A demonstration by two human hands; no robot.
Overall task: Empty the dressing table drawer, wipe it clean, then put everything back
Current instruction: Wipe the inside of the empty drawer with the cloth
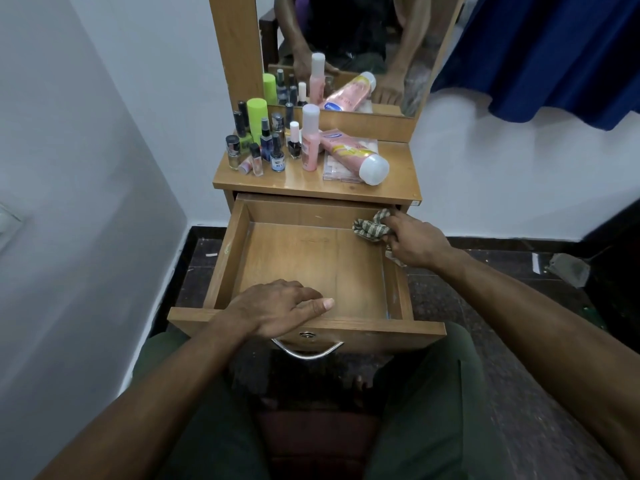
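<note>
The wooden drawer point(228, 251) is pulled fully out and holds nothing inside. My right hand point(415, 242) grips a bunched striped cloth point(370, 226) against the drawer's far right corner. My left hand point(277, 311) rests on the drawer's front edge with its fingers curled over the rim, just above the metal handle point(308, 351). On the tabletop point(398, 168) stand several small bottles point(258, 143), a tall pink bottle point(310, 140), and a pink tube point(353, 154) lying on a flat clear packet point(332, 171).
A mirror point(346, 46) rises behind the tabletop and reflects the bottles and arms. White walls close in at left and behind. A blue curtain point(554, 53) hangs at upper right. My legs sit under the drawer front on a dark floor.
</note>
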